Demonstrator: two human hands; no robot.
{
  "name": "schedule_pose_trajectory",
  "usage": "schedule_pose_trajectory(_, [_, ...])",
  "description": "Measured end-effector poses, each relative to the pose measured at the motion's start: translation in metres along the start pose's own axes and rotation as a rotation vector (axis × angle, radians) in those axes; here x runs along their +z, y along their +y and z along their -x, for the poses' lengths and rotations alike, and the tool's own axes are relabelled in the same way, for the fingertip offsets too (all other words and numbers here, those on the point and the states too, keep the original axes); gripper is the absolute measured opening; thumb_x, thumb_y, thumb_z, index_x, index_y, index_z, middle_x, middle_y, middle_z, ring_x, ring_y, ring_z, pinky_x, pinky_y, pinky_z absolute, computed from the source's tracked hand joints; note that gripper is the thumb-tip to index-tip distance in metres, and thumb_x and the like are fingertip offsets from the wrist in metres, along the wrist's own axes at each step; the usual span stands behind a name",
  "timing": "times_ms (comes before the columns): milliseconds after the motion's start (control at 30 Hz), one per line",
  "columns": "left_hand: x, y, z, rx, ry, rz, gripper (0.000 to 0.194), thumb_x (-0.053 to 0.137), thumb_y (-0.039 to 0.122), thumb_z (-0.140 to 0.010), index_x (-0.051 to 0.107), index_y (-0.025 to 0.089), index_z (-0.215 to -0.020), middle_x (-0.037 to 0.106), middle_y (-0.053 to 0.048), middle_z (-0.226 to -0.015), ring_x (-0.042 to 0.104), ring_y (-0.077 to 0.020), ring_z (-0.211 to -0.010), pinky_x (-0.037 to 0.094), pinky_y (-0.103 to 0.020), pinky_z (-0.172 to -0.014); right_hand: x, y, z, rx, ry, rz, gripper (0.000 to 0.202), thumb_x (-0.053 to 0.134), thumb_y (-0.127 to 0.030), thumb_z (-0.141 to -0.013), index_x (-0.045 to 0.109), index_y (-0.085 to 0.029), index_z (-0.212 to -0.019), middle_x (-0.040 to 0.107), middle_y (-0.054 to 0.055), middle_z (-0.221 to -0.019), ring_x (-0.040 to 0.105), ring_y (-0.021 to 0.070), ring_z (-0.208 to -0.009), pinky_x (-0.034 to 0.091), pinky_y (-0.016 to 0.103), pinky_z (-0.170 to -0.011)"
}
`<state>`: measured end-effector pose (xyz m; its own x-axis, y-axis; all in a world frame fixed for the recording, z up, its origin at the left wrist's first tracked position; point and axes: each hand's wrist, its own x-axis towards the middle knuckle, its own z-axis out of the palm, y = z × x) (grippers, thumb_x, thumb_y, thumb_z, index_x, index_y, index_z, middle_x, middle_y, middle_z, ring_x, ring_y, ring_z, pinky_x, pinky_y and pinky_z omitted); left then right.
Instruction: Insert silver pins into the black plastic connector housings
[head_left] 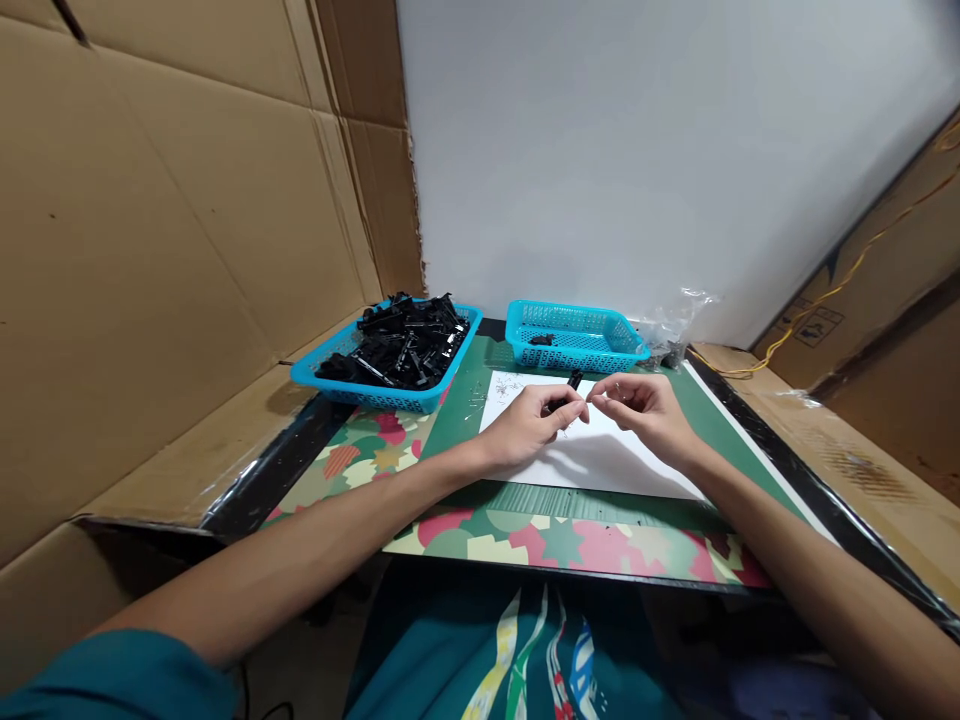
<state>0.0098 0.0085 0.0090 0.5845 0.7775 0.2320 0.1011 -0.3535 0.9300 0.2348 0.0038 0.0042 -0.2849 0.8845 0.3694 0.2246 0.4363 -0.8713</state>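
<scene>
My left hand is closed around a small black plastic part, whose end sticks out above the fingers. Just right of it, my right hand has its thumb and forefinger pinched together close to the part. Whatever sits in that pinch is too small to make out. Both hands are over a white sheet of paper. Several thin metal pins or wires lie scattered on the sheet's far left corner, and a few more rest on the green mat beside it.
At the back left, a blue basket is heaped with black plastic parts. Another blue basket behind the hands holds a few black pieces. A clear plastic bag stands to its right. Cardboard walls flank the table.
</scene>
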Motion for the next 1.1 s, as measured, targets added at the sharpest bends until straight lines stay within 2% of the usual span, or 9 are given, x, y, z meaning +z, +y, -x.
schedule_pose_trajectory(167, [-0.001, -0.001, 0.000, 0.025, 0.009, -0.101, 0.037, 0.055, 0.048, -0.102, 0.072, 0.016, -0.095, 0.064, -0.003, -0.086, 0.050, -0.0141, -0.071, 0.038, -0.027, -0.066, 0.000, 0.002, 0.000, 0.008, -0.031, 0.036, 0.039, 0.072, -0.057, -0.092, 0.078, -0.018, -0.089, 0.038, -0.004, -0.062, 0.028, 0.0115, -0.057, 0.021, 0.030, -0.052])
schedule_pose_trajectory(400, [-0.001, -0.004, 0.000, 0.053, 0.009, -0.114, 0.035, 0.055, 0.046, -0.103, 0.068, 0.016, -0.091, 0.057, 0.000, -0.081, 0.048, -0.0139, -0.073, 0.037, -0.028, -0.069, 0.002, 0.000, -0.002, -0.079, 0.004, 0.137, 0.037, 0.072, -0.054, -0.092, 0.079, -0.018, -0.085, 0.030, -0.006, -0.058, 0.025, 0.0113, -0.055, 0.018, 0.030, -0.052])
schedule_pose_trajectory(567, [-0.001, -0.007, 0.000, -0.041, -0.008, 0.082, 0.042, 0.045, 0.050, -0.106, 0.067, 0.014, -0.109, 0.052, 0.000, -0.083, 0.042, -0.0118, -0.065, 0.033, -0.027, -0.061, 0.001, -0.003, 0.001, -0.164, 0.090, 0.192, 0.032, 0.074, -0.050, -0.090, 0.083, -0.019, -0.085, 0.031, -0.005, -0.056, 0.026, 0.0117, -0.054, 0.019, 0.031, -0.052])
schedule_pose_trajectory(767, [-0.003, -0.002, 0.003, 0.043, 0.014, -0.005, 0.035, 0.055, 0.046, -0.104, 0.061, 0.021, -0.128, 0.053, 0.000, -0.087, 0.049, -0.0143, -0.077, 0.039, -0.027, -0.069, 0.000, -0.007, 0.004, -0.232, 0.156, 0.242, 0.025, 0.076, -0.043, -0.088, 0.083, -0.020, -0.082, 0.031, -0.005, -0.055, 0.026, 0.0112, -0.053, 0.020, 0.031, -0.052])
schedule_pose_trajectory(867, [-0.002, -0.005, 0.003, 0.031, 0.061, 0.043, 0.047, 0.056, 0.046, -0.104, 0.044, 0.024, -0.144, 0.055, 0.001, -0.087, 0.051, -0.0142, -0.076, 0.041, -0.029, -0.072, -0.003, -0.007, 0.001, -0.186, 0.073, 0.273, 0.026, 0.072, -0.041, -0.090, 0.080, -0.018, -0.081, 0.029, -0.006, -0.056, 0.025, 0.0108, -0.054, 0.020, 0.031, -0.052])
schedule_pose_trajectory(967, [-0.002, -0.014, -0.002, -0.007, 0.144, 0.113, 0.060, 0.059, 0.045, -0.103, 0.030, 0.023, -0.151, 0.056, 0.002, -0.088, 0.051, -0.0124, -0.070, 0.041, -0.029, -0.070, -0.010, -0.001, -0.004, -0.064, -0.134, 0.325, 0.024, 0.068, -0.036, -0.091, 0.079, -0.016, -0.083, 0.030, -0.006, -0.059, 0.025, 0.0106, -0.055, 0.020, 0.030, -0.053])
schedule_pose_trajectory(1033, [-0.004, -0.020, -0.005, -0.032, 0.194, 0.150, 0.063, 0.062, 0.045, -0.101, 0.030, 0.022, -0.151, 0.057, 0.001, -0.089, 0.050, -0.0114, -0.068, 0.040, -0.028, -0.067, -0.017, 0.006, -0.008, -0.006, -0.223, 0.388, 0.020, 0.066, -0.030, -0.089, 0.078, -0.016, -0.083, 0.032, -0.005, -0.059, 0.027, 0.0107, -0.056, 0.020, 0.031, -0.053])
schedule_pose_trajectory(1100, [-0.006, -0.024, -0.009, -0.049, 0.227, 0.188, 0.062, 0.065, 0.044, -0.099, 0.036, 0.022, -0.149, 0.057, 0.001, -0.087, 0.049, -0.0105, -0.066, 0.039, -0.027, -0.064, -0.025, 0.015, -0.012, 0.013, -0.239, 0.468, 0.016, 0.064, -0.025, -0.086, 0.076, -0.016, -0.080, 0.033, -0.005, -0.059, 0.028, 0.0110, -0.057, 0.021, 0.031, -0.054])
